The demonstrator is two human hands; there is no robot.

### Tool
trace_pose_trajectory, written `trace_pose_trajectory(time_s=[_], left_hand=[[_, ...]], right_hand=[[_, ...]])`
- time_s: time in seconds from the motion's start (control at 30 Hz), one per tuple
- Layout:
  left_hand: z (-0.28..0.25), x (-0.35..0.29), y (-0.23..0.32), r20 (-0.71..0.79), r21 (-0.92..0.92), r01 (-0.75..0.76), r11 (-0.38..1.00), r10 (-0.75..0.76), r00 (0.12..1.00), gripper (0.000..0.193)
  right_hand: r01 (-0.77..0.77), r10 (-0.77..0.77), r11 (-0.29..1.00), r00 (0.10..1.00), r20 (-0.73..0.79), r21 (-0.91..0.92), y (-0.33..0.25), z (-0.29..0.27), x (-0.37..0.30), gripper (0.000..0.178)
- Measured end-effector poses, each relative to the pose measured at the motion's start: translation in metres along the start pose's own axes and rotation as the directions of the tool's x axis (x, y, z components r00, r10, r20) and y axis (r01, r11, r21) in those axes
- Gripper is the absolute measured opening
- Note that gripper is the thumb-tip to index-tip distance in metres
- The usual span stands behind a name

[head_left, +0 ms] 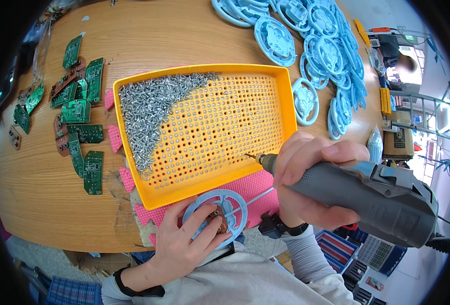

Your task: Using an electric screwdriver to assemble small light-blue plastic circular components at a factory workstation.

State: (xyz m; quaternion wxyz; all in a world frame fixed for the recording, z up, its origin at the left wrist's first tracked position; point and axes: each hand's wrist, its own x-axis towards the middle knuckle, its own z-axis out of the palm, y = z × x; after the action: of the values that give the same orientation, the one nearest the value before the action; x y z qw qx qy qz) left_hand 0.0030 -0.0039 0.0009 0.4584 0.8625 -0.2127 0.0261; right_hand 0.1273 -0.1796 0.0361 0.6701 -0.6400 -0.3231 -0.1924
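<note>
My right hand (311,173) is wrapped round a dark grey electric screwdriver (372,195). Its thin bit points left, over the near right part of a yellow tray (210,197). Loose silver screws (146,114) heap at the tray's left, while many others stand in rows of holes. Below the tray, my left hand (187,241) grips a light blue plastic wheel-shaped part (243,216). A small brown circuit board (220,223) sits at the middle of that part, under my fingertips, which partly hide it.
Green and brown circuit boards (76,111) lie in a loose group left of the tray. Many blue wheel-shaped parts (329,53) pile up at the far right. A pink foam mat (258,185) lies under the tray. The wooden table's (57,223) near edge curves past me.
</note>
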Motion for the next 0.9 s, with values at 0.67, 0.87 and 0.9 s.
trace_pose_trajectory(time_s=[0.67,0.87,0.9], left_hand=[[0.01,-0.011,-0.002,-0.062,-0.044,0.023,0.999,-0.026,0.998,0.041],[0.008,-0.012,-0.003,-0.061,-0.029,0.035,0.999,-0.037,0.997,0.044],[0.006,-0.009,-0.003,-0.067,-0.023,0.012,1.0,-0.013,0.998,0.041]], right_hand=[[-0.078,0.011,0.968,0.962,0.272,0.237,-0.077,-0.006,-0.001,0.033],[-0.171,0.093,0.937,0.963,0.253,0.305,-0.072,0.017,-0.037,0.016],[-0.173,0.096,0.934,0.964,0.248,0.312,-0.071,0.018,-0.04,0.016]])
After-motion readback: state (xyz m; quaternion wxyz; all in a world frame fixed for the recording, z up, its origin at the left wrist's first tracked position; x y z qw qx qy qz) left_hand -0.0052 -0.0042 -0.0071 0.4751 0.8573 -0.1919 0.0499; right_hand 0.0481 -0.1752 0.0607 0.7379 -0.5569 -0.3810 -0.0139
